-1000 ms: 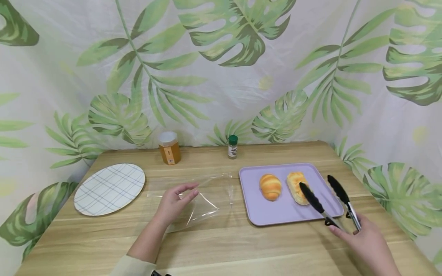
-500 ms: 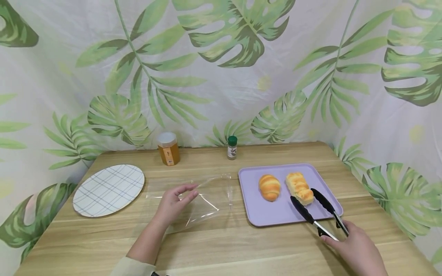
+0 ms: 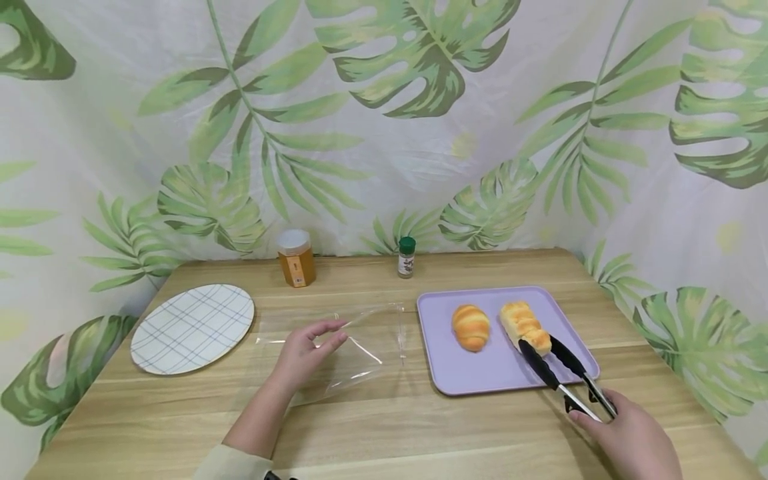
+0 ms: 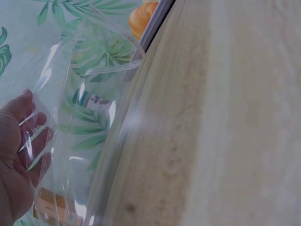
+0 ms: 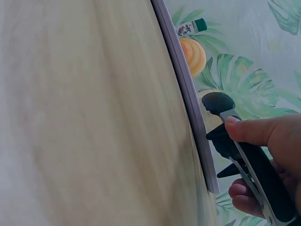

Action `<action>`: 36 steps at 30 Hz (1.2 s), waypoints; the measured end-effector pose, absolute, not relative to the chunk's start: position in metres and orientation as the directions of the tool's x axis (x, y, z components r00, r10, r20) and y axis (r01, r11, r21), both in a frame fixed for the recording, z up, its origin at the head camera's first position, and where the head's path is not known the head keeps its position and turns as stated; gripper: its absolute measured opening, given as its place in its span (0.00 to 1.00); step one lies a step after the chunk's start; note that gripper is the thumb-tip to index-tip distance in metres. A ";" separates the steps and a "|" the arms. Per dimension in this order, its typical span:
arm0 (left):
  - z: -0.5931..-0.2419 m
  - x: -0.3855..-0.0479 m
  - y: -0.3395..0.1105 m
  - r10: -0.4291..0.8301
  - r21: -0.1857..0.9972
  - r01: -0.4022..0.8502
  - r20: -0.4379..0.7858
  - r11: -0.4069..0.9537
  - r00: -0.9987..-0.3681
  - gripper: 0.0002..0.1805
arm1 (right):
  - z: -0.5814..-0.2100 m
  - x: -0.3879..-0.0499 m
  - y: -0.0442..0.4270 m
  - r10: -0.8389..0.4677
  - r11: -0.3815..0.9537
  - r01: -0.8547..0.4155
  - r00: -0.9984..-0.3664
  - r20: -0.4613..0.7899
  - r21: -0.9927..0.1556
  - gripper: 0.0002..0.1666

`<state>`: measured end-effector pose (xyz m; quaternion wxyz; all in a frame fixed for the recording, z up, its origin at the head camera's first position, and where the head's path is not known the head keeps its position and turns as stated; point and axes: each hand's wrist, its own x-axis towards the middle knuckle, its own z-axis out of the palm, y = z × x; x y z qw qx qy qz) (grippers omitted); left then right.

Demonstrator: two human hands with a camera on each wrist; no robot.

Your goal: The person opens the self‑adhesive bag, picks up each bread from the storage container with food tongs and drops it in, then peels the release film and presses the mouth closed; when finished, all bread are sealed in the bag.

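Observation:
My left hand (image 3: 306, 350) has its fingers and thumb curled at a clear plastic bag (image 3: 366, 347), whose film rises from the table and spreads to the right. In the left wrist view, that bag (image 4: 101, 70) shows glints across the fingers. My right hand (image 3: 630, 430) grips a pair of tongs (image 3: 570, 400) with black tips, thumb on one arm. The tongs' tips lie on either side of the near end of a long bread roll (image 3: 522, 323). This roll rests on a lilac tray (image 3: 474, 380), beside a rounded bread bun (image 3: 471, 328).
A checked oval plate (image 3: 192, 330) lies at the left of the wooden table (image 3: 420, 440). Along the back stand a honey-coloured jar (image 3: 296, 260) with a white lid and a small green-capped seasoning bottle (image 3: 406, 257). A leaf-print cloth (image 3: 396, 167) hangs behind.
The right hand has brought the tongs left onto the long roll, and their arms have drawn closer together around its near end. The left hand and bag have stayed in place.

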<state>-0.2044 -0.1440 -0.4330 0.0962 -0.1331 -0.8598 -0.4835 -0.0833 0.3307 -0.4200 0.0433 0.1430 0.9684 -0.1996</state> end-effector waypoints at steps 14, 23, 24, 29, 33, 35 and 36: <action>-0.433 -0.204 -0.143 0.147 0.807 0.295 0.256 0.512 -0.955 0.16 | -0.392 -0.095 0.332 0.072 0.909 0.088 -0.996 -0.056 -0.406 0.49; -0.432 -0.201 -0.143 0.175 0.797 0.329 0.278 0.507 -0.944 0.16 | -0.383 -0.123 0.301 -0.227 0.835 -0.207 -0.974 0.023 -0.510 0.39; -0.432 -0.201 -0.143 0.179 0.795 0.332 0.280 0.508 -0.943 0.15 | -0.382 -0.125 0.297 -0.256 0.825 -0.236 -0.966 0.032 -0.514 0.38; -0.432 -0.199 -0.142 0.194 0.791 0.344 0.285 0.505 -0.939 0.15 | -0.377 -0.139 0.279 -0.347 0.830 -0.333 -0.936 0.052 -0.448 0.39; -0.431 -0.196 -0.141 0.214 0.801 0.345 0.273 0.490 -0.938 0.15 | -0.373 -0.152 0.265 -0.396 0.836 -0.374 -0.918 0.029 -0.401 0.41; -0.431 -0.194 -0.139 0.230 0.807 0.343 0.261 0.481 -0.937 0.16 | -0.373 -0.158 0.258 -0.427 0.832 -0.403 -0.904 0.025 -0.381 0.41; -0.431 -0.194 -0.139 0.236 0.813 0.338 0.252 0.474 -0.938 0.16 | -0.373 -0.161 0.254 -0.447 0.827 -0.426 -0.894 0.031 -0.368 0.42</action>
